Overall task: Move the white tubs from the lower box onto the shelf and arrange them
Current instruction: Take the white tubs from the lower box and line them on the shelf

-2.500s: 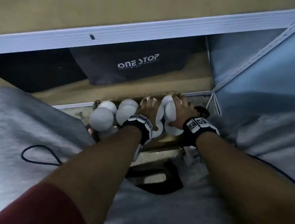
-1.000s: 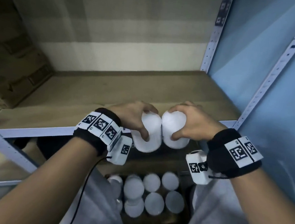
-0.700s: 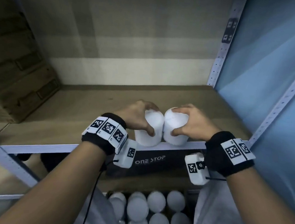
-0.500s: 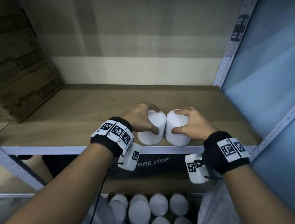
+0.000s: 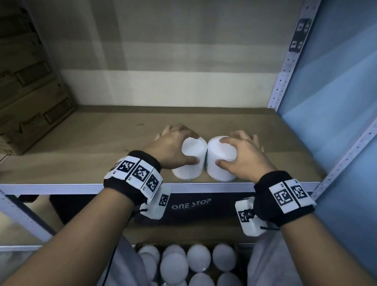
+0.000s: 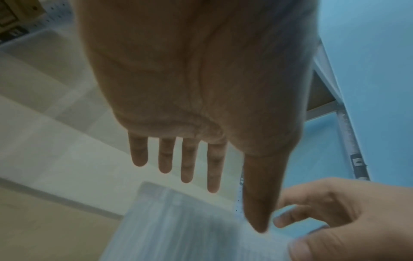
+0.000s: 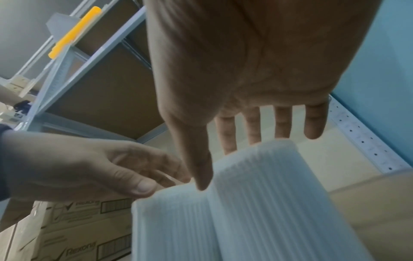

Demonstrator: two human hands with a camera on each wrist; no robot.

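A brown shelf [image 5: 105, 140] with a pale metal front edge was seen. Two white tubs [image 5: 189, 159] were set upright on it near the front edge, side by side and touching. Cardboard boxes [image 5: 21, 87] were stacked at its left.

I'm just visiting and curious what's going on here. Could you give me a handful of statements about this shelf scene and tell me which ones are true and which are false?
1. Two white ribbed plastic tubs, the left tub and the right tub, stand side by side near the front edge of the brown wooden shelf. True.
2. The left hand is down in the lower cardboard box. False: it is over the left tub on the shelf.
3. The lower box is empty. False: many white tubs are in it.
4. Printed cardboard cartons stand at the shelf's left end. True.
5. The right hand holds a black bag. False: it is at the right tub.
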